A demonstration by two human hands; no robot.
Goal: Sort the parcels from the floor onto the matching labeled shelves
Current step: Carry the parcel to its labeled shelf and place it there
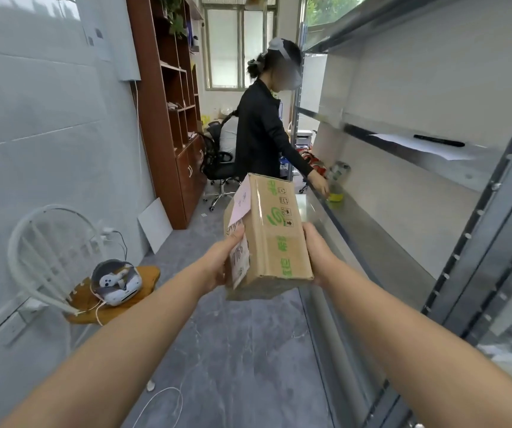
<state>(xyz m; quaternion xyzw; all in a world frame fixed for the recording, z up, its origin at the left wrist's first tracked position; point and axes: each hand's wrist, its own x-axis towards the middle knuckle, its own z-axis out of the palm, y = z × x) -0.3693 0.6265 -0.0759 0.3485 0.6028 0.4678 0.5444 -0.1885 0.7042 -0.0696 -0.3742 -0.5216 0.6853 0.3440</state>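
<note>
A brown cardboard parcel (274, 233) with green print and white paper labels is held in mid-air in front of me. My left hand (222, 261) grips its left side, thumb over a label. On the parcel's right side my right hand (318, 254) presses flat. The parcel hangs just left of a grey metal shelf unit (403, 242), about level with its lower board.
Another person (267, 125) in black stands ahead, one hand at a yellow item (336, 197) on the same shelf. A higher board holds paper (424, 146) and a black pen (438, 140). At the left stands a white chair (54, 257) bearing a headset (116, 282). A brown cabinet (171, 118) lines the left wall.
</note>
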